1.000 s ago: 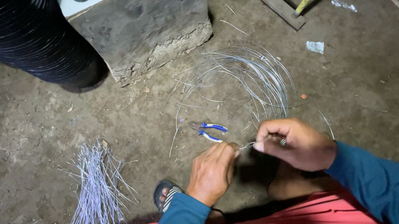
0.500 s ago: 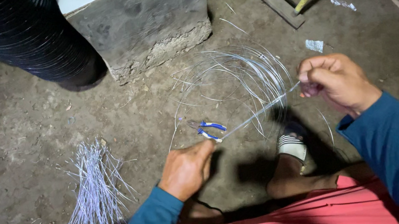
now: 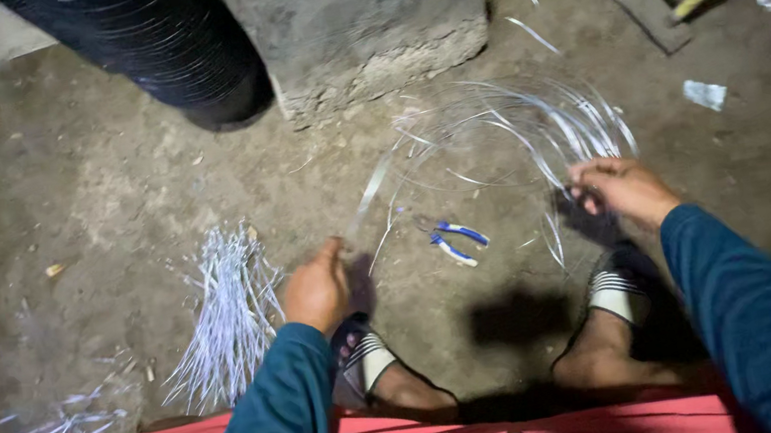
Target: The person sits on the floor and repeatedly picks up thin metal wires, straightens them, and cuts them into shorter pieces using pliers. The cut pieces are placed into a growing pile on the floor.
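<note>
Left hand (image 3: 315, 290) pinched shut on cut wire piece (image 3: 366, 199) angling to 1 o'clock, right hand (image 3: 621, 190) closed on wire coil (image 3: 534, 130) edge; wire judged thin, light, springy w/ sharp ends—grip mid-strand, near pliers (image 3: 454, 240).
</note>
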